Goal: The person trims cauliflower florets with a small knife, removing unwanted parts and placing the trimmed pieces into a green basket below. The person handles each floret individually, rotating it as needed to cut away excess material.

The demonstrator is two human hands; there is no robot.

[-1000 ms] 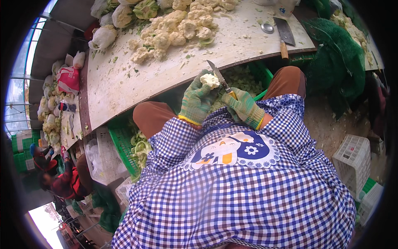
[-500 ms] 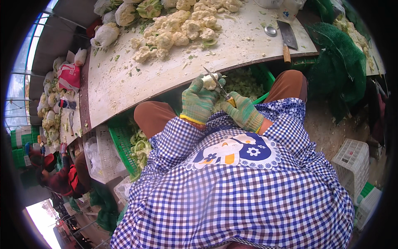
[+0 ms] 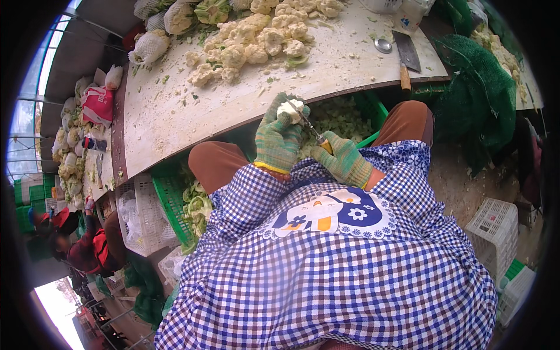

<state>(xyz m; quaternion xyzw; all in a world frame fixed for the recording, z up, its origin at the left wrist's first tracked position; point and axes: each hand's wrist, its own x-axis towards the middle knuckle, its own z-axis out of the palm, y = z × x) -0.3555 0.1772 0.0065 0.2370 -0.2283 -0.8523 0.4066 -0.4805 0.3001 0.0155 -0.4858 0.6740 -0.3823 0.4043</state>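
My left hand [image 3: 279, 137], in a striped green knit glove, is closed around a small white cauliflower piece [image 3: 290, 112]. In the same kind of glove, my right hand [image 3: 344, 161] grips a small knife [image 3: 315, 135] by its yellowish handle. The narrow blade points up and left and lies against the cauliflower piece. Both hands are over my lap, just before the table's near edge. Below and beyond them, a green crate [image 3: 373, 111] holds pale green trimmings [image 3: 338, 119].
Trimmed cauliflower [image 3: 251, 46] is heaped on the pale table [image 3: 192, 119]. A cleaver [image 3: 406, 55] and a round metal lid [image 3: 382, 45] lie at its right. Leaves fill another green crate [image 3: 169, 198] by my left knee. A co-worker in red [image 3: 96, 251] is at far left.
My left hand has turned the cauliflower piece and raised it slightly. The knife blade has shifted from in front of the piece to its right side.
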